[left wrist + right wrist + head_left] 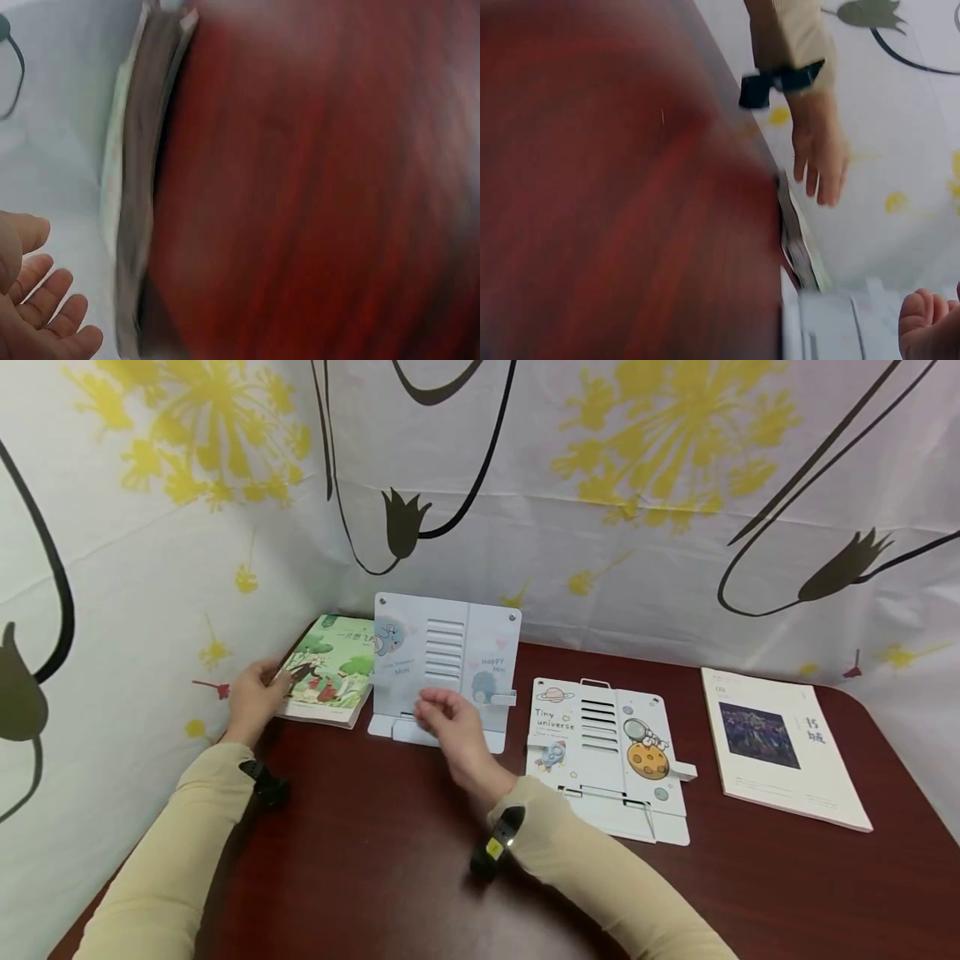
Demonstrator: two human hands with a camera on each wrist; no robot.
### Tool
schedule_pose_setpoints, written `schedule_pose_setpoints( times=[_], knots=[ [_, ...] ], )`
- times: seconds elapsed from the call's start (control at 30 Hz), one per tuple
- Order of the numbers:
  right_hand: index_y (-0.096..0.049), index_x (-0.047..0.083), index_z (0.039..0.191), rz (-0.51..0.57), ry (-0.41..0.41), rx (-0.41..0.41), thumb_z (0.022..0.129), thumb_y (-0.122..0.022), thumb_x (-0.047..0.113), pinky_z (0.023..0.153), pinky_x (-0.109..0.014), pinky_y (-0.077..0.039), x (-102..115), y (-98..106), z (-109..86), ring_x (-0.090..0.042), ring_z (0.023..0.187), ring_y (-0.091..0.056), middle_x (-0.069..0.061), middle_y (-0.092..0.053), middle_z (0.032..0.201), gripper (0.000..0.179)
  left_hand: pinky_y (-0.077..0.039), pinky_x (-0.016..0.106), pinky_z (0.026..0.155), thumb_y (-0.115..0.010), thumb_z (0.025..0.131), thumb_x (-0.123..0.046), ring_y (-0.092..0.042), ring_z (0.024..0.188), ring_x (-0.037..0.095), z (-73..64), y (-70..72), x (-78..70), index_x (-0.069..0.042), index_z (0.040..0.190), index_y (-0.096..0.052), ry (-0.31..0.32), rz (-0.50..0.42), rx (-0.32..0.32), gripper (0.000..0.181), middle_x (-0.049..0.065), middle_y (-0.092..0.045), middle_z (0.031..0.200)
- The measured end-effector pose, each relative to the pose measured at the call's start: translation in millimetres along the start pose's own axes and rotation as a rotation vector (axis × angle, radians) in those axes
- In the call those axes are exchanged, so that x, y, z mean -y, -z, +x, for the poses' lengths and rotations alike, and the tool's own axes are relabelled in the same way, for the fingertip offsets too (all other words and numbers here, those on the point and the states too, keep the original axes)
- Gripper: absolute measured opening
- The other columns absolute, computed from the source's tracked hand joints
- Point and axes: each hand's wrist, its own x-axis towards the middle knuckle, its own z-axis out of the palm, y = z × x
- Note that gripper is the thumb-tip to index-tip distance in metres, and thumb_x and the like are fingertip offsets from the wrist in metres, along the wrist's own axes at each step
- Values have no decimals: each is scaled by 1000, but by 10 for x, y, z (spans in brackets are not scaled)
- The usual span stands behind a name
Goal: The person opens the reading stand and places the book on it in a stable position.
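Observation:
A green illustrated book (330, 664) lies at the back left of the table. My left hand (258, 693) is at its left edge, fingers loosely bent; the left wrist view shows this hand (45, 311) beside the thick page block (139, 172), with nothing in its grasp. To the right of the book stands a pale blue book stand (405, 681) with cartoon prints, its back plate tilted upright. My right hand (461, 735) hovers in front of its lower part, fingers loosely curled and holding nothing.
A white book stand (577, 760) with astronaut and planet prints lies nearly flat, right of centre. Further right is a white book (780, 747) with a dark picture. Patterned fabric (630, 568) encloses the dark red table (360, 852) behind and on the left.

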Motion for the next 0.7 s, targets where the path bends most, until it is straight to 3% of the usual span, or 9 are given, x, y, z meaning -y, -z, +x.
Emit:
schedule_pose_setpoints(
  times=[0.2, 0.43, 0.57, 0.7],
  knots=[
    [-53, -12, 121, -22, -139, 54, 91, -57, 1, 91, -38, -50, -210, -364, 7, -21, 90, -63, -28, -61, 110, 33, -30, 52, 105, -51, 95, -23, -37, 127, 45, -4, 81, 147, 12, 134, -41, 46, 98, 54, 54, 32, -44, 135],
    [-44, -12, 132, -22, -293, 79, 92, -53, 2, 97, -37, -46, -409, -655, 48, -22, 104, -59, -25, -55, 124, 44, -30, 52, 105, -51, 95, -23, -37, 126, 46, -13, 104, 199, 17, 134, -37, 54, 138, 105, 58, 36, -41, 134],
    [-35, -12, 138, 9, -336, 76, 93, -52, 2, 100, -37, -44, -467, -757, 82, -31, 122, -50, -26, -44, 137, 50, -32, 52, 104, -52, 94, -22, -39, 125, 46, -31, 125, 199, 18, 132, -37, 49, 127, 117, 57, 37, -43, 132],
    [-27, -12, 141, 43, -346, 61, 93, -52, 1, 97, -36, -46, -526, -820, 138, -32, 125, -47, -29, -33, 143, 56, -33, 51, 103, -54, 93, -21, -42, 123, 46, -27, 131, 213, 18, 130, -41, 33, 126, 109, 55, 35, -47, 128]
  ],
)
